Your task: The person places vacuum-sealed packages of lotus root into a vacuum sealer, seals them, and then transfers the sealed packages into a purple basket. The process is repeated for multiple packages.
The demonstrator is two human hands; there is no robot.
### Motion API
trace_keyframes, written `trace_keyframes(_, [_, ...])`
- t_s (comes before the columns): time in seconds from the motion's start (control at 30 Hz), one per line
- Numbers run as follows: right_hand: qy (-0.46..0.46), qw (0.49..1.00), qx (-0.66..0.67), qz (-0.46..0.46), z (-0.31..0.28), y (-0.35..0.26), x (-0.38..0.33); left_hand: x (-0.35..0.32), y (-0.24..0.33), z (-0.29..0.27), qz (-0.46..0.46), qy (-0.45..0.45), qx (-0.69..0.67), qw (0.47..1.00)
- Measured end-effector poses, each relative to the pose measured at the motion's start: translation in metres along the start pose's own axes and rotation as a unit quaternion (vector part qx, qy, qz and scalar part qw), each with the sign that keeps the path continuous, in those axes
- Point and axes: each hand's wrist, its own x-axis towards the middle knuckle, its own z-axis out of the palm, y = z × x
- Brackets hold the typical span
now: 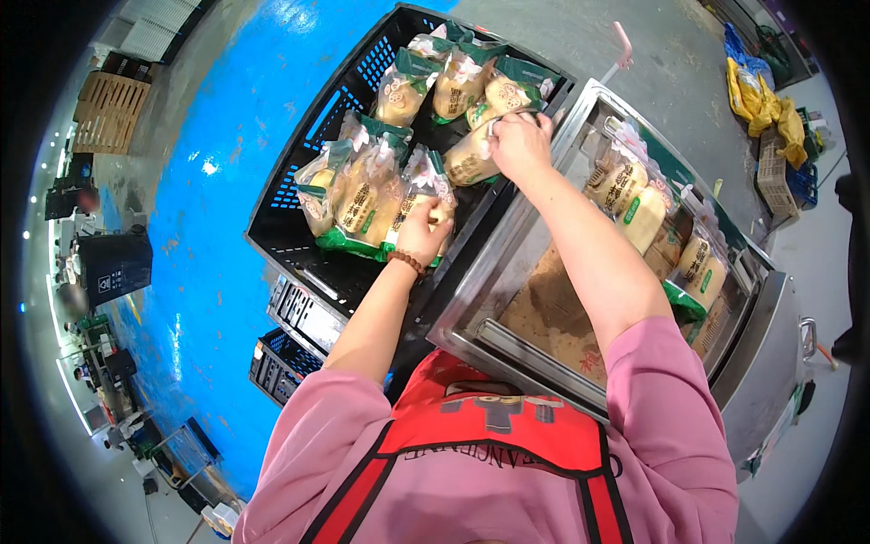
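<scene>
Bun packs in black crate: L hand & R hand each clenched on one, mid-pickup; next needs lift toward steel cart.

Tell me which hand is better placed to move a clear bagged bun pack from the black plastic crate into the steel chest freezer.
Probably the right hand: it grips a bun pack at the crate's edge beside the freezer. The left hand is farther away.

Two clear bags of pale buns with green trim are gripped over a black plastic crate. One bag is held upright among a standing cluster; the other bag is tilted at the crate's right edge.
</scene>
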Motion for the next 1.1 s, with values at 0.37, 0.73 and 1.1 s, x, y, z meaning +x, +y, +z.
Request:
trace_keyframes(0.37, [0.234,0.917,0.312,-0.078,-0.129,-0.074,-0.04,0.017,0.162,-0.094,0.268,0.114,-0.207,0.934])
trace_keyframes(0.73, [0.22,0.704,0.658,0.152,-0.198,-0.024,-0.229,-0.076,0.255,-0.048,0.198,-0.098,-0.445,0.868])
trace_keyframes(1.1, [0.391,0.785,0.447,0.178,-0.279,0.039,-0.378,-0.145,0.295,0.091,0.262,-0.228,-0.419,0.839])
